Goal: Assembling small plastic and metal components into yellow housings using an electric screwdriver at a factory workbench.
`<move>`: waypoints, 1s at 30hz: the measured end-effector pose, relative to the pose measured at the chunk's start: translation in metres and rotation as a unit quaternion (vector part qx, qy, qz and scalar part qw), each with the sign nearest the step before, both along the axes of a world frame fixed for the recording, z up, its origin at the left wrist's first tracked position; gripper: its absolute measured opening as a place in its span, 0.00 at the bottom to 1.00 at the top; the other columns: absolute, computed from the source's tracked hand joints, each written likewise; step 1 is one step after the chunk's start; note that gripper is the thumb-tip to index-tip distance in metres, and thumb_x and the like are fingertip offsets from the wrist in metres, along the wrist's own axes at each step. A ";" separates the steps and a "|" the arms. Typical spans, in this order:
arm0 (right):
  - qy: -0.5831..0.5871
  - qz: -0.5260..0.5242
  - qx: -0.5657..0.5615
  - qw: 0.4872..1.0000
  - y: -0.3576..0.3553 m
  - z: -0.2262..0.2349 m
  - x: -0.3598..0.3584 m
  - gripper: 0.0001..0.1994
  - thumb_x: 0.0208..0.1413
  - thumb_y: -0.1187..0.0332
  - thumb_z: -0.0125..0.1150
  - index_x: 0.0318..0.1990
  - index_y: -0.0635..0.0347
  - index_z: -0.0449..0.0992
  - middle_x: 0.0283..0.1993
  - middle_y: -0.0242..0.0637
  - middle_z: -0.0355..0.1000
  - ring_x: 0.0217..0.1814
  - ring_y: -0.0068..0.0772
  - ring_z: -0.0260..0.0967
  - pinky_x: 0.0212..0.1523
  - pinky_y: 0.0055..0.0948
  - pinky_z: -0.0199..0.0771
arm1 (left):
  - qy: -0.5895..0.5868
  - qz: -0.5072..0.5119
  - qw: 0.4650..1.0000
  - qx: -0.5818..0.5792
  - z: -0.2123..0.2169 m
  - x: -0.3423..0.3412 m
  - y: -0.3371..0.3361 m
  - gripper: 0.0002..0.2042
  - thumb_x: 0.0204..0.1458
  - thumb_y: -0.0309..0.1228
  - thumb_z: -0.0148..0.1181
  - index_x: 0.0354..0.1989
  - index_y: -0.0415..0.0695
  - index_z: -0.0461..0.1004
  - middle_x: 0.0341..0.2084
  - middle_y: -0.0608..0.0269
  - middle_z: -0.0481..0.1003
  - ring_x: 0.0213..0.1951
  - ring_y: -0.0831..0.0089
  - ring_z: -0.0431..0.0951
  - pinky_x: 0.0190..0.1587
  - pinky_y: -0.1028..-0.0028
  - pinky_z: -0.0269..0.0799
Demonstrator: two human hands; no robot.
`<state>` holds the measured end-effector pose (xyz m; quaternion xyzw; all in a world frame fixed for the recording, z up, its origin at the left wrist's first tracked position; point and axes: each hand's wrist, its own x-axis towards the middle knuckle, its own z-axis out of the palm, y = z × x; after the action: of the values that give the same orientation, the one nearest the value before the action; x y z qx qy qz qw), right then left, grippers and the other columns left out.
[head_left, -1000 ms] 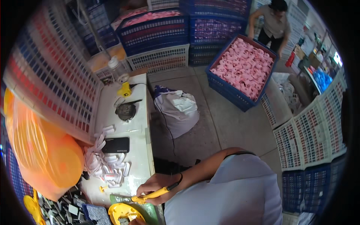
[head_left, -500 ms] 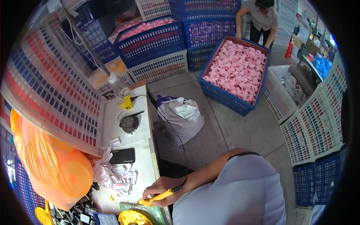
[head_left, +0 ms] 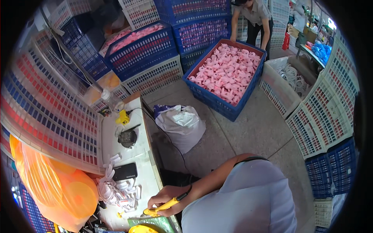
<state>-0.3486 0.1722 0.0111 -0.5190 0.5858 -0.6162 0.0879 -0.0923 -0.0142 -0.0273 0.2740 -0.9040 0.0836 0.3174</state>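
My right hand (head_left: pixel 165 199) is shut on a yellow pen-shaped tool (head_left: pixel 161 209) with a black cord at its back end. The hand rests at the near edge of a narrow white table (head_left: pixel 136 155), and my forearm crosses in front of my white shirt. Just left of the hand lies a heap of small white plastic parts (head_left: pixel 116 192), with a black flat device (head_left: pixel 125 171) behind it. A green mat (head_left: pixel 152 222) and a yellow round object (head_left: pixel 144 229) lie below the hand. My left hand is hidden.
An orange plastic bag (head_left: pixel 50 186) bulges at the table's left. A white sack (head_left: pixel 180 126) sits on the floor beside the table. Farther off, another person (head_left: pixel 252 15) bends over a blue crate (head_left: pixel 217 103) of pink parts. Stacked crates line the walls.
My right hand has kept the yellow tool at the table edge, barely shifting. The view has swung, and the other person has stepped to the blue crate and bent over it.
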 end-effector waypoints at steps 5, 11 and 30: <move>0.012 0.001 0.012 1.000 0.001 -0.001 -0.001 0.18 0.62 0.60 0.61 0.55 0.57 0.70 0.29 0.33 0.71 0.27 0.39 0.73 0.28 0.37 0.70 | 0.045 -0.028 0.996 -0.070 -0.023 0.008 -0.013 0.14 0.58 0.38 0.71 0.43 0.39 0.82 0.30 0.57 0.78 0.30 0.58 0.77 0.38 0.58 0.76; 0.024 -0.010 -0.010 1.000 0.002 -0.007 0.000 0.19 0.62 0.59 0.61 0.56 0.57 0.70 0.28 0.33 0.71 0.26 0.38 0.73 0.28 0.37 0.70 | 0.037 -0.025 0.999 -0.024 -0.002 -0.001 0.004 0.15 0.59 0.38 0.71 0.44 0.38 0.81 0.32 0.55 0.79 0.35 0.56 0.80 0.51 0.52 0.76; 0.009 -0.028 -0.026 0.999 0.005 -0.006 0.002 0.19 0.61 0.59 0.60 0.55 0.58 0.71 0.29 0.34 0.72 0.26 0.38 0.73 0.28 0.36 0.70 | 0.029 -0.040 0.997 -0.067 -0.007 0.002 -0.002 0.12 0.57 0.34 0.71 0.41 0.39 0.80 0.33 0.55 0.79 0.39 0.52 0.80 0.61 0.44 0.72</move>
<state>-0.3462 0.1777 0.0053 -0.5098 0.5846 -0.6290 0.0514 -0.0908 -0.0163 -0.0339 0.2180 -0.8970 0.1233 0.3642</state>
